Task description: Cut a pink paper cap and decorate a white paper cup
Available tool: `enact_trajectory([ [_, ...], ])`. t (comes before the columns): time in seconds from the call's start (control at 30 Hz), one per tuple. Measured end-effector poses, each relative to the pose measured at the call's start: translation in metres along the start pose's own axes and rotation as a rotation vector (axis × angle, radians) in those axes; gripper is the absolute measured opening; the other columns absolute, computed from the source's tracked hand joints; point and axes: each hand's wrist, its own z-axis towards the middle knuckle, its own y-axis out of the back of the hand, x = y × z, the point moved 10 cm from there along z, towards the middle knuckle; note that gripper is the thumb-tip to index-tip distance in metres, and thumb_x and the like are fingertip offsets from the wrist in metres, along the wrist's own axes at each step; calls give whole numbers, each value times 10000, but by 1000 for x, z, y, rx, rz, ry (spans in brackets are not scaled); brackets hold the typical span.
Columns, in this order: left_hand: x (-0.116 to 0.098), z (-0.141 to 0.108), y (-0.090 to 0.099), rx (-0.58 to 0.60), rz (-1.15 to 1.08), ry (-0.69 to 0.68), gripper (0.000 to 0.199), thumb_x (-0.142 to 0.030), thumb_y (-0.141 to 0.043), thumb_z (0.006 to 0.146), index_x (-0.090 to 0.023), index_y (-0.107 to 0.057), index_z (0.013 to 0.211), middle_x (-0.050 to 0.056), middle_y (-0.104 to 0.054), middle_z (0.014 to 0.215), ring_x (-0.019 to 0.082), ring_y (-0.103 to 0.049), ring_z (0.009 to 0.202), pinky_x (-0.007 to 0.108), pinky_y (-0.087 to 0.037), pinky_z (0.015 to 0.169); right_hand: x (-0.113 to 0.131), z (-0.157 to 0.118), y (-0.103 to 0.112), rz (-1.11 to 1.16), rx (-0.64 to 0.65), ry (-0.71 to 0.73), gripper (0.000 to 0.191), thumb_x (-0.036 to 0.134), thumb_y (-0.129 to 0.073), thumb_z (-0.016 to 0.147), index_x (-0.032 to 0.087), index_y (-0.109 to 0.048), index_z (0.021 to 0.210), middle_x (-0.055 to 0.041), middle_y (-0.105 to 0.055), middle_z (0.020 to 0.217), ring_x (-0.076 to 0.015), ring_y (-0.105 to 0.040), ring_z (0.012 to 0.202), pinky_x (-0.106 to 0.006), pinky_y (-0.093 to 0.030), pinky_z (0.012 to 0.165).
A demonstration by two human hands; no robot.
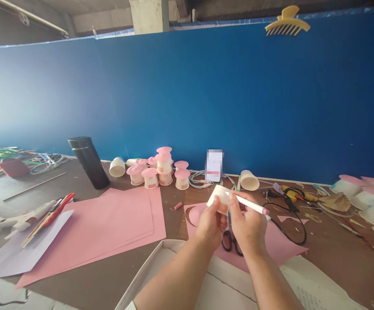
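Your left hand [208, 226] holds the cup [220, 193] with its fingers curled round it, above the pink paper [280, 243]; your right hand [247, 224] pinches the pen [250, 203], its tip at the cup's wall. With an orange patch but no pink top visible, this cup looks part-done. The pink-topped cups [165, 167] behind look finished; two plain cups [117, 167] seem unstarted.

Both forearms [177, 272] are bare, with white sleeve [131, 306] edging the left.
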Motion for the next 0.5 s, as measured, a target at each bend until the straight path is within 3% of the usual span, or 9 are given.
enact_trajectory([
  [0.5,2,1,-3,55,67,-9,395,-519,-645,723,-145,-518,717,-50,-394,466,54,-313,423,187,-246,447,-1,1,2,-40,-27,22,307,456,-543,814,180,-660,877,-75,-683,763,-183,-626,654,-269,-469,593],
])
